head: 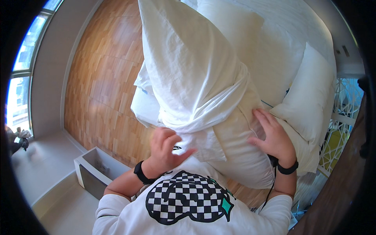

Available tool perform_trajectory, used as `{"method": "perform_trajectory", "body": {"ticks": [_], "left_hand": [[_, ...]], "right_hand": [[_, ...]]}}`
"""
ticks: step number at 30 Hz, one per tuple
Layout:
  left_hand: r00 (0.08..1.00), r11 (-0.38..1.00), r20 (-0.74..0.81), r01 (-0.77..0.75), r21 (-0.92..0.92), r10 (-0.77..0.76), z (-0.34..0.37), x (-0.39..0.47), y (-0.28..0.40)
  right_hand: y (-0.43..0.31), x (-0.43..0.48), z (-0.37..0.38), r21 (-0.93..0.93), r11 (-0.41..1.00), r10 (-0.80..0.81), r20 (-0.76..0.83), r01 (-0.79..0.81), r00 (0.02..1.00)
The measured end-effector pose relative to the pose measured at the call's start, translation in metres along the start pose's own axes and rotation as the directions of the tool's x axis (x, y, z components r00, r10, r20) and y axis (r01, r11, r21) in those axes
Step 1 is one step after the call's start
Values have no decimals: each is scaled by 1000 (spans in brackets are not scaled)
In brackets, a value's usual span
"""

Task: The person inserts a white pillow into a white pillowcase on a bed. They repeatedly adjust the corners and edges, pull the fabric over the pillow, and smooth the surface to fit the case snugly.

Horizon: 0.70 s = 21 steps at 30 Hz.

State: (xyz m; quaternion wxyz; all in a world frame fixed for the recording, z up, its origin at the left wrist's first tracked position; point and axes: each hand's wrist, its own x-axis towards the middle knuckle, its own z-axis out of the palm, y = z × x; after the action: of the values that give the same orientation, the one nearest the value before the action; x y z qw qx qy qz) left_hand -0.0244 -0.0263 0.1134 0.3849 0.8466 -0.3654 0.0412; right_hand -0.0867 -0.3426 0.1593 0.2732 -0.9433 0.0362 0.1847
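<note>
Before me a white pillow (238,147) lies at the bed's near side, with a bunched white pillowcase (188,73) partly over it. The cloth's far part spreads towards the top of the view in a broad cone. My right hand (271,135) rests on the pillow's right side, thumb and fingers apart. Just short of the cloth's near left edge is my left hand (167,147), its fingers bent and its thumb apart. Nothing shows in its grasp. How far the pillow reaches inside the cloth is hidden.
A second white pillow (308,94) lies at the right on the white bed (282,58). Wood flooring (102,82) runs along the left. At lower left stands a white open-topped box or drawer (97,164). A lattice panel (337,123) stands at the right.
</note>
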Motion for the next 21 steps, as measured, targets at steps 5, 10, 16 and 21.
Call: {"method": "perform_trajectory", "body": {"ticks": [5, 10, 16, 21], "left_hand": [[963, 980, 248, 58, 190, -105, 22, -12, 28], [985, 990, 107, 135, 42, -139, 36, -24, 31], [951, 863, 189, -124, -490, 244, 49, -35, 70], [918, 953, 340, -105, -283, 202, 76, -50, 67]], "right_hand": [[-1, -7, 22, -115, 981, -168, -74, 159, 983], [-19, -12, 39, -271, 941, -234, -90, 202, 968], [-7, 22, 66, -380, 919, -160, -120, 103, 980], [-7, 20, 60, -318, 942, -147, -111, 105, 983]]}}
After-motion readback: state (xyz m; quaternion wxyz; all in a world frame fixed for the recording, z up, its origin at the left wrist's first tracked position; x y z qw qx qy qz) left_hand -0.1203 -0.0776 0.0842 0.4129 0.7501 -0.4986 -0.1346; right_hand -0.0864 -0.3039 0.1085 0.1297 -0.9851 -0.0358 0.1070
